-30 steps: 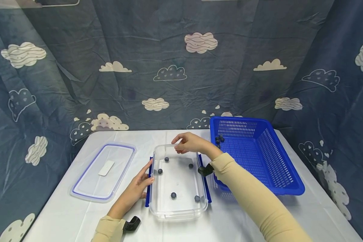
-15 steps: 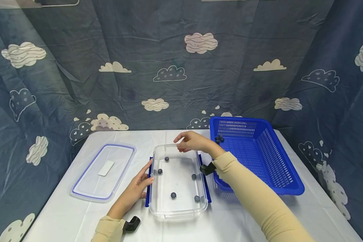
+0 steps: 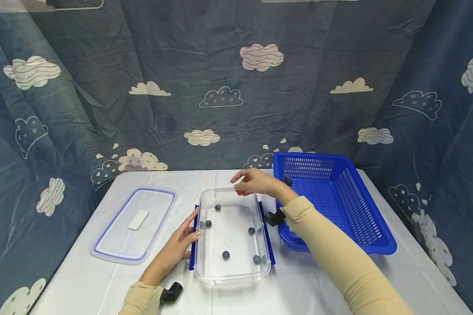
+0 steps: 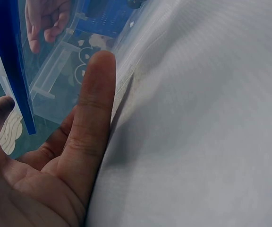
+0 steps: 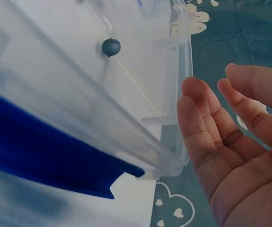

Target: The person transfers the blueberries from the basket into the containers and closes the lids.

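Observation:
A clear plastic food container (image 3: 233,279) with blue side clips stands uncovered on the table, several blueberries (image 3: 226,254) spread over its floor. Along its left side lies my left hand (image 3: 177,245), fingers extended against the wall and clip. The left wrist view shows that hand (image 4: 55,165) with loosely bent fingers beside the blue clip (image 4: 13,66). My right hand (image 3: 254,181) hovers over the far right corner of the container, fingers loosely bent. Nothing shows between the fingers of the right hand (image 5: 240,132) in the right wrist view, where one blueberry (image 5: 111,48) is visible inside the container.
To the right stands a blue perforated basket (image 3: 362,192) with a few blueberries (image 3: 286,180) at its left end, partly behind the right arm. The container's clear lid (image 3: 157,201), bearing a white label (image 3: 138,219), lies flat at left. A cloud-patterned curtain (image 3: 228,148) closes off the back.
My right hand has drifted slightly right and away from me, toward the basket. One blueberry in the container has rolled nearer to me along the right side. The left hand stays put.

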Demonstrator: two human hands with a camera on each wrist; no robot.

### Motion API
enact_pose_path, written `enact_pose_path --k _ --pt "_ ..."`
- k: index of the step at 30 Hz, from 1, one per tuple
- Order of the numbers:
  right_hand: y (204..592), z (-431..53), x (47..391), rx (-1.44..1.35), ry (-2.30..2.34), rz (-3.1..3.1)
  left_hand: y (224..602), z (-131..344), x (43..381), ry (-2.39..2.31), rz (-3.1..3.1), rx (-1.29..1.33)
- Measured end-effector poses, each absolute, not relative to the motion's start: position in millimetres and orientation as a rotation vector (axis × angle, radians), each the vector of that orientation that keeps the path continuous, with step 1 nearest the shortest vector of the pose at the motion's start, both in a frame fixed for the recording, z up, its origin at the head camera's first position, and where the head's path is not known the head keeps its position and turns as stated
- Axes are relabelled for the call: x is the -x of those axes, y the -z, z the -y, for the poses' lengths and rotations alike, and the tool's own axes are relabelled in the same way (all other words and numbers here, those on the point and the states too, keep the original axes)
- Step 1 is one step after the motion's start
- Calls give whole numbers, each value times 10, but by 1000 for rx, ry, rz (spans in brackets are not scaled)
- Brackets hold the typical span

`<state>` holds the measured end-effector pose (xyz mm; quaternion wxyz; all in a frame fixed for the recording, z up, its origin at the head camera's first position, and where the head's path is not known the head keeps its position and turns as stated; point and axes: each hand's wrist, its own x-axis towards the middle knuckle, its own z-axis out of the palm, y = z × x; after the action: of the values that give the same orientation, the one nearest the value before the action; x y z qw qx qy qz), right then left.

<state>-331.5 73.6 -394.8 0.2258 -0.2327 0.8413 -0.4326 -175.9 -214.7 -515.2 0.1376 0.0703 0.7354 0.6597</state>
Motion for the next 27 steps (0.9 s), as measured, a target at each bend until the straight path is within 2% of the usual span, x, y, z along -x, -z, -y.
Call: enact_pose_path --k 27 --pt "3880 -1345 3487 506 1306 -2391 5143 2137 1735 -1915 -2119 -221"
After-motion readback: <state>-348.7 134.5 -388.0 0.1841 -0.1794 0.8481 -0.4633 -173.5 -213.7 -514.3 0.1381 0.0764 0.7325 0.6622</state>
